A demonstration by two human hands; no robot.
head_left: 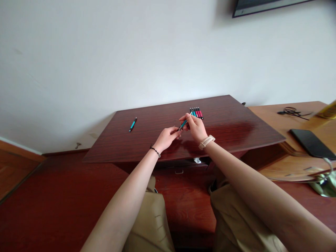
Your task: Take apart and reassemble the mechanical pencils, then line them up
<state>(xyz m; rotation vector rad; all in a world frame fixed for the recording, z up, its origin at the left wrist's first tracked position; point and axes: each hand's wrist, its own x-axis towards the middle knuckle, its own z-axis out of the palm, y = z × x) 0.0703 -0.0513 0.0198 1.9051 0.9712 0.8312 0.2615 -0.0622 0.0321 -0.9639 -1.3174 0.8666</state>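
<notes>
My left hand (167, 137) and my right hand (195, 128) meet above the front middle of the dark red table (231, 127). Between them is a teal and black pen (183, 124), tilted up toward the right. My left fingers pinch its lower black end, while my right thumb and fingers close round the upper part. A thin white piece shows at the upper end; whether it is part of the pen, I cannot tell. Just behind my right hand lies a row of several teal and pink pens (198, 112), partly hidden by it. One more teal pen (133, 124) rests alone at the left.
To the right, a lighter wooden desk (265, 113) holds a coiled black cable (292, 112), a black phone-like slab (312, 142) and a yellow object (328, 111). A white wall stands directly behind the table. Below the tabletop is a drawer handle (179, 172).
</notes>
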